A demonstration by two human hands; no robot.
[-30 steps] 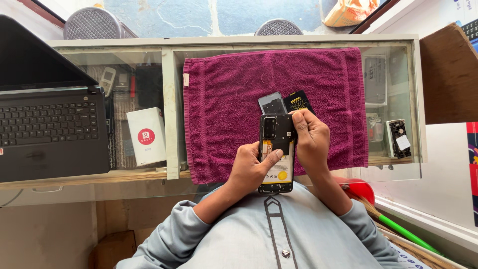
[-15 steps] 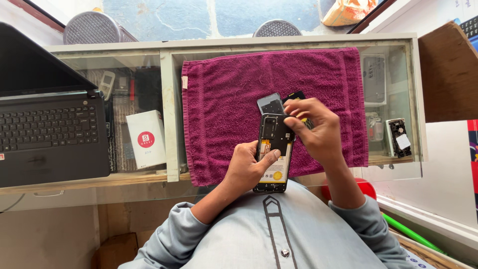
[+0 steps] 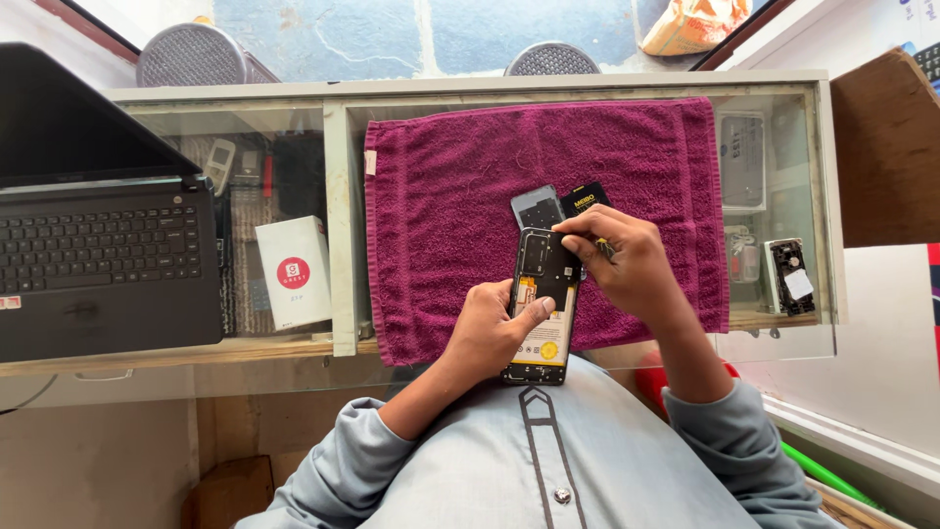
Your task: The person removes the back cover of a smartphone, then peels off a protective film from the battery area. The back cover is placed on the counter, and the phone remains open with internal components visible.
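Phone [image 3: 544,312] with its back cover off lies lengthwise at the near edge of a magenta terry towel [image 3: 450,206], lower end overhanging toward the person's chest. Left hand [image 3: 488,331] wraps the phone's left side, thumb pressed flat across the exposed middle, fingers curled under: closed grip. Right hand [image 3: 632,263] is pinched shut on a thin dark tool [image 3: 599,245], likely a small screwdriver or pick, tip at the phone's upper right edge; exact tip contact is too small to tell.

Handling, as a judgement: phone looks light, stiff, flat and slab-shaped, but fragile while open. Bare board, black plastic shield and yellow-labelled battery are exposed, so best held by the side rails, not by pressing on the internals. Smooth frame edges could slip; the towel gives grip and padding.

Just beyond the phone's top end, on the towel, sit a grey removed panel [image 3: 537,208] with a textured face and a small black card-like piece [image 3: 586,199], both thin, rigid and light.

Towel is soft, looped pile, rectangular. It covers a glass-topped display counter [image 3: 338,235] with pale painted frame; small boxes and handsets are visible beneath the glass. White box with a red round mark [image 3: 294,271] lies under the glass to the left. Black laptop [image 3: 98,255], open, matte plastic, rests on the counter's far left.
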